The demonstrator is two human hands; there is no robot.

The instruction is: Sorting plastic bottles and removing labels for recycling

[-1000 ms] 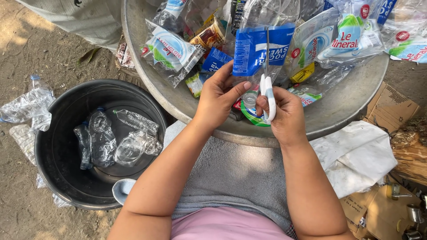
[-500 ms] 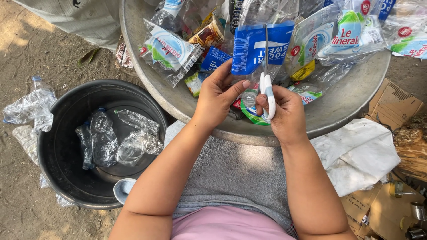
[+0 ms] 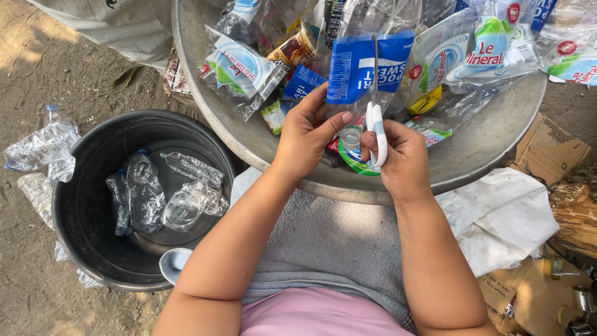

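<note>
Dirt ground, big grey metal basin at near rim: left hand grips clear blue-labelled plastic bottle; right hand closed around white-handled scissors, blades on label. Likely risk: crumpled bottle slips, blades nick left fingers.

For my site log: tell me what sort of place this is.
Likely an outdoor, informal plastic-recycling sorting spot. A large metal basin holds labelled crushed bottles, a black bucket holds stripped clear ones, and the ground is bare dirt. The right hand holds white-handled scissors.

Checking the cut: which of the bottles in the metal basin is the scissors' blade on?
The clear bottle with the blue label, held up by the left hand; the scissors in the right hand run up its label.
</note>
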